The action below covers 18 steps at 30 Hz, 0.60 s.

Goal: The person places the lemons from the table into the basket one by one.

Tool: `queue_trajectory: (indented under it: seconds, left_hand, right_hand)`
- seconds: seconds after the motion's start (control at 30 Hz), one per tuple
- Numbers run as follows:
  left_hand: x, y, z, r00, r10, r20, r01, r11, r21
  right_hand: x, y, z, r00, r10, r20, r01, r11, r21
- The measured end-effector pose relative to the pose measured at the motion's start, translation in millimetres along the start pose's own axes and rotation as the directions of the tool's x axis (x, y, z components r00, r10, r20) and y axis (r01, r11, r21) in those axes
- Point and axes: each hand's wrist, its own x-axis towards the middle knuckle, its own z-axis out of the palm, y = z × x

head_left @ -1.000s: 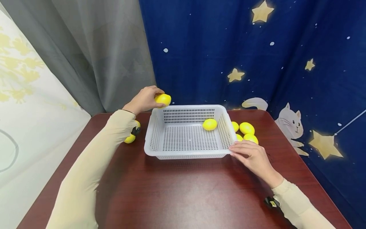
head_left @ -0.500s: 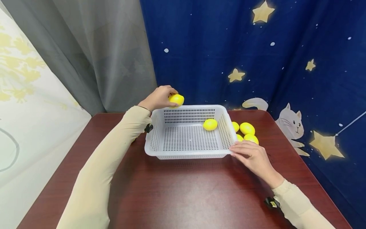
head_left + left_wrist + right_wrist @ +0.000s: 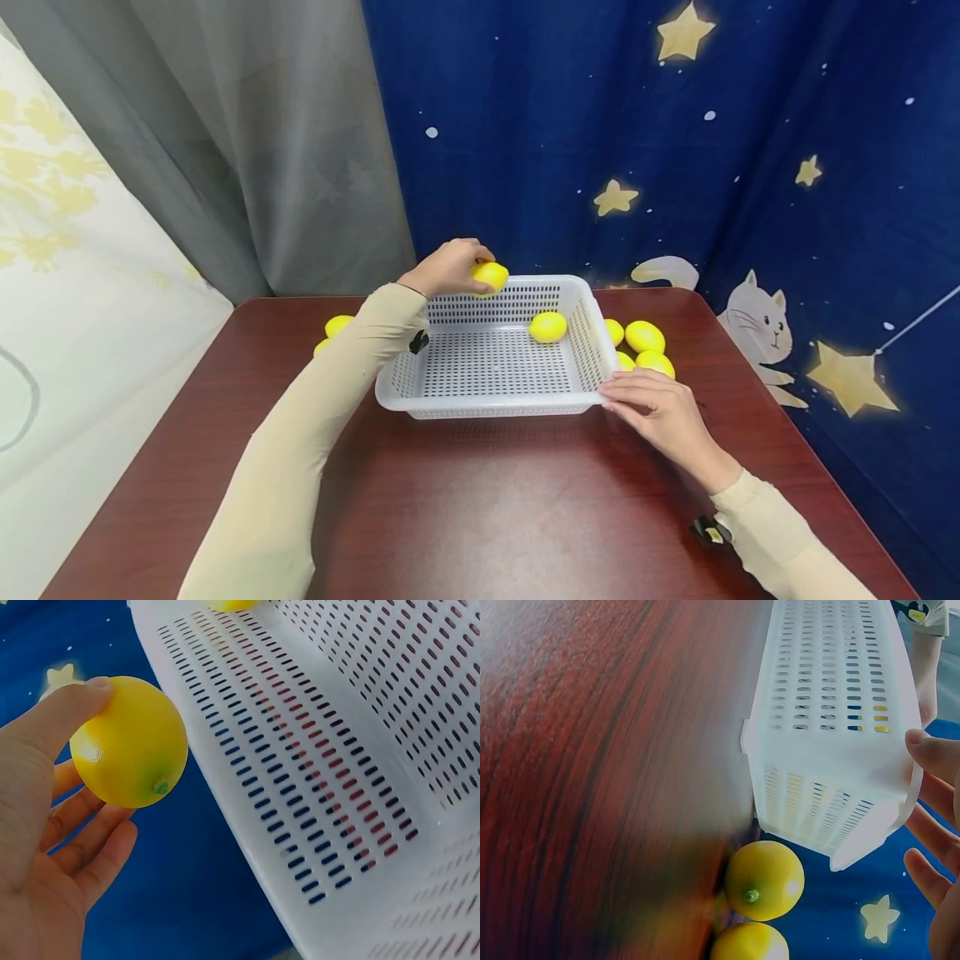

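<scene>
My left hand [image 3: 452,268] grips a yellow lemon [image 3: 491,278] at the back rim of a white slotted plastic basket [image 3: 480,406]. In the left wrist view the thumb presses on top of that lemon [image 3: 131,742], whose green stem end faces the camera, and the fingers curl underneath. A single lemon [image 3: 548,327] lies inside the basket, towards its right wall. At the front right corner, my right hand [image 3: 656,408] pinches the basket's rim. The right wrist view shows its thumb on the outer face of the rim and its fingers on the other side.
Several lemons [image 3: 645,337] lie on the brown table [image 3: 465,508] right of the basket, behind my right hand. To the left are more lemons [image 3: 339,325], partly covered by my left sleeve. A grey curtain [image 3: 315,150] and a blue starry curtain [image 3: 510,150] hang behind the table.
My left hand has carried the lemon rightward from the basket's back left corner, now slightly lower over the back rim. The left-side lemons show again past the sleeve. My right hand stays put.
</scene>
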Motion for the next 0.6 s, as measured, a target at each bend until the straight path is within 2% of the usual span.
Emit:
queue_trajectory:
  seconds: [0.33,0.6]
  left_hand:
    - [14.3,5.6,22.0,0.999,0.028,0.026,-0.028,0.999,0.031]
    - [17.5,7.2,38.5,0.997,-0.008,0.071,0.006,1.0,0.025]
  right_hand:
    - [-0.1,-0.9,-0.4,1.0,0.013,0.005,-0.013,1.0,-0.009]
    - [-0.8,-0.7,-0.9,1.0,0.023,0.013,-0.023,1.0,-0.016]
